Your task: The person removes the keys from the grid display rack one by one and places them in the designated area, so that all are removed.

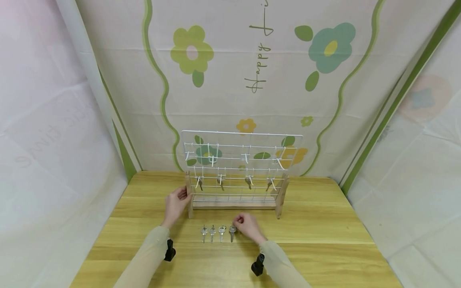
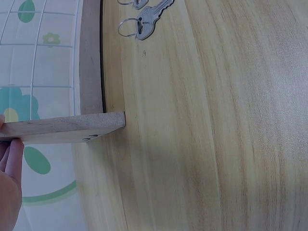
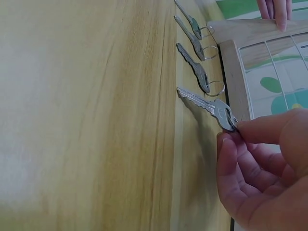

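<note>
We're judging this key (image 3: 222,113) light, stiff, best held ring-end: right fingers (image 3: 264,129) pinching there, left fingers (image 2: 16,158) gripping the rack (image 1: 234,204).

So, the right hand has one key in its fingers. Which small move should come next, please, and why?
Probably lift the pinched key toward an upper hook: the right hand pinches it at its head end, the left hand grips the wooden side post, and the lower hooks carry hanging keys, while the upper ones look bare.
</note>
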`<state>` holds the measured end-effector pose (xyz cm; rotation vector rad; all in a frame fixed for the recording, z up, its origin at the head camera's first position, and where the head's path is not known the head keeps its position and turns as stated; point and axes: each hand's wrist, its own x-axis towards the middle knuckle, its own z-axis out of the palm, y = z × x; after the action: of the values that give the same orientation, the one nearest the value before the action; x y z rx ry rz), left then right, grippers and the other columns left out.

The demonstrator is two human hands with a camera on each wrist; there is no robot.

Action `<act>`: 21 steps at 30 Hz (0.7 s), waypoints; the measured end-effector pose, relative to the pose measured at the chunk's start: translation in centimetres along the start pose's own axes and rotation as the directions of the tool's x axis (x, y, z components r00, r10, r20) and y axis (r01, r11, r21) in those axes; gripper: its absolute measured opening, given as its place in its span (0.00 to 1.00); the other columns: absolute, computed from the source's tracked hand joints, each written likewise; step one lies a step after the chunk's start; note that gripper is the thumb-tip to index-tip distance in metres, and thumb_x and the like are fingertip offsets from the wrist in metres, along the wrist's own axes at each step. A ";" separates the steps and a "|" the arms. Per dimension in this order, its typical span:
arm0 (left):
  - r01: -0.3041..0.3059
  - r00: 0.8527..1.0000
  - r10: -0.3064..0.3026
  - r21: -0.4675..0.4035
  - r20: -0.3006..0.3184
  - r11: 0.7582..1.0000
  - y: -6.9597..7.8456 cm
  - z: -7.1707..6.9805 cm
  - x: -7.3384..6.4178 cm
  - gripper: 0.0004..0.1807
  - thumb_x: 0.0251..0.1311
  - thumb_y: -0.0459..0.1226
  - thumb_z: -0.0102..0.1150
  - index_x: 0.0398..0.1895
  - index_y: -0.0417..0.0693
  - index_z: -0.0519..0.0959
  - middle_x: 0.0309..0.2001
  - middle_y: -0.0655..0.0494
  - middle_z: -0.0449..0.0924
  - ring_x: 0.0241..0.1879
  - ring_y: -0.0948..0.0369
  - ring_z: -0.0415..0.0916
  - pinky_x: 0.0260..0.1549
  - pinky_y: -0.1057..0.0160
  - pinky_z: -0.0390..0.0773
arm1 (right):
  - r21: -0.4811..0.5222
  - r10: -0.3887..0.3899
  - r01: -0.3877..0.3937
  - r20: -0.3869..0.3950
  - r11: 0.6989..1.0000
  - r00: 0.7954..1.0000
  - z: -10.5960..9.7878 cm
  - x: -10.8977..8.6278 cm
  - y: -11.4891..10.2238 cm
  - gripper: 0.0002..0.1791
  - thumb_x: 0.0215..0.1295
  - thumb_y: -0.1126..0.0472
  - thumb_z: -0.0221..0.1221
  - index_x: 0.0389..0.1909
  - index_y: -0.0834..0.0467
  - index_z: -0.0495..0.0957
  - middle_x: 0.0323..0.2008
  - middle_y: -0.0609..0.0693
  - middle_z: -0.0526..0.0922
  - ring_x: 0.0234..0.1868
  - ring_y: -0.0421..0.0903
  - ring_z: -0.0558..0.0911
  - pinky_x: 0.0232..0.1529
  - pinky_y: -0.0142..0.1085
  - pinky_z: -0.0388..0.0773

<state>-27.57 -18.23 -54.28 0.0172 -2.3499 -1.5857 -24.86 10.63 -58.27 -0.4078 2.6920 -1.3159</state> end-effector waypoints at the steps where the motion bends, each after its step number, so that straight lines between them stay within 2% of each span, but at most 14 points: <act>1: 0.000 1.000 0.000 0.000 -0.001 1.000 0.0 0.0 0.0 0.19 0.59 0.28 0.65 0.53 0.28 0.78 0.51 0.30 0.82 0.50 0.41 0.83 0.50 0.56 0.87 | -0.004 0.000 0.000 0.001 1.000 1.000 0.0 0.0 0.0 0.03 0.62 0.67 0.63 0.33 0.64 0.82 0.27 0.52 0.84 0.22 0.34 0.74 0.21 0.23 0.72; 9: 0.005 1.000 -0.005 0.002 -0.001 1.000 0.0 0.0 0.0 0.19 0.59 0.27 0.65 0.53 0.27 0.78 0.51 0.29 0.81 0.50 0.40 0.83 0.50 0.56 0.87 | 0.013 0.033 -0.033 0.024 0.999 0.999 0.1 0.2 0.0 0.04 0.62 0.67 0.63 0.34 0.64 0.81 0.27 0.52 0.83 0.21 0.35 0.75 0.20 0.23 0.73; 21: 0.007 1.000 -0.007 0.008 -0.007 1.000 0.0 0.1 0.0 0.19 0.59 0.27 0.65 0.53 0.28 0.78 0.51 0.29 0.82 0.50 0.40 0.83 0.49 0.56 0.87 | -0.070 -0.024 0.024 -0.001 0.997 1.000 0.5 0.4 0.5 0.02 0.60 0.67 0.64 0.32 0.63 0.82 0.28 0.52 0.84 0.26 0.36 0.75 0.23 0.24 0.74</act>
<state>-27.60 -18.16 -54.32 0.0330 -2.3534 -1.5766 -25.23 10.43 -58.92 -0.4477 2.7498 -1.2312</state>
